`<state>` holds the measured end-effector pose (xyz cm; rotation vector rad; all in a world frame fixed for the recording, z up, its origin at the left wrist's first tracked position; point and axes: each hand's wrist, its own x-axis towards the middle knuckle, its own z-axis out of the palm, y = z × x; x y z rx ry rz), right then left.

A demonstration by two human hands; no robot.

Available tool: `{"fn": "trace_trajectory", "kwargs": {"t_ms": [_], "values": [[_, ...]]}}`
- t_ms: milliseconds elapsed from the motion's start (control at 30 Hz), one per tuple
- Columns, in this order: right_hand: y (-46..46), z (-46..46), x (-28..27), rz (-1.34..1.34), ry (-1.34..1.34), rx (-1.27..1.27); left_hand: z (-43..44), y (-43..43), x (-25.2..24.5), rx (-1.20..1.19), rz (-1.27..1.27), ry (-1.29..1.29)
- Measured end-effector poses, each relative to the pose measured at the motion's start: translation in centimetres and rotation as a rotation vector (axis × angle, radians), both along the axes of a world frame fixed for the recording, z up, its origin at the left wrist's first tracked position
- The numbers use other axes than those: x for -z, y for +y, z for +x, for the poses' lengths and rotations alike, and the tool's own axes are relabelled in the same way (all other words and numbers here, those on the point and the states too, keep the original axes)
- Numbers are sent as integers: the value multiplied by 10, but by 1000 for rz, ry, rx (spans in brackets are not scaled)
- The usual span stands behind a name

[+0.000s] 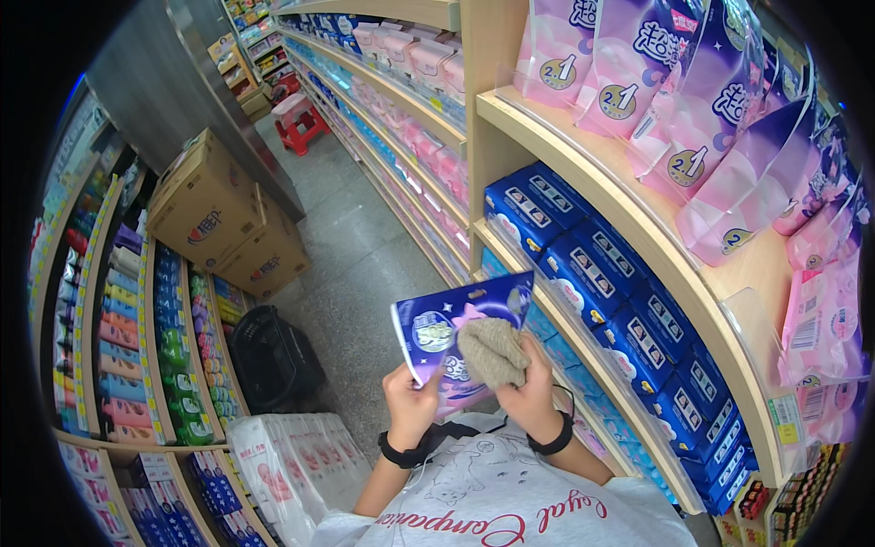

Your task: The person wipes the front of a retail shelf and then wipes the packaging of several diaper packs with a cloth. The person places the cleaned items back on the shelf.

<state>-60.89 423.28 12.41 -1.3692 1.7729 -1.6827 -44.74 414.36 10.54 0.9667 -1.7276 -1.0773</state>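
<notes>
In front of my body, my left hand (413,402) grips the lower left edge of a purple and pink plastic package (424,321) with a hang hole at its top. My right hand (530,383) holds a folded grey-brown cloth (493,352), which lies against the package's front and covers part of it. The right fingers are partly hidden behind the cloth, so whether they also touch the package cannot be told. Both wrists wear black bands. To the right, similar pink and purple packages (618,96) stand on a curved wooden shelf.
Blue packs (581,273) fill the shelf at right. On the floor at left are stacked cardboard boxes (205,205), a black basket (277,355) and plastic-wrapped white packs (294,451). A red stool (299,123) stands farther along the aisle. Bottle shelves (154,342) line the left.
</notes>
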Motion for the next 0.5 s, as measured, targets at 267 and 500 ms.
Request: {"fn": "trace_trajectory", "kwargs": {"t_ms": [267, 500], "values": [[-5, 3, -10, -44, 94, 56, -2, 12, -4, -22, -70, -43], [5, -56, 32, 182, 178, 314, 46, -9, -2, -121, 379, 288]]}}
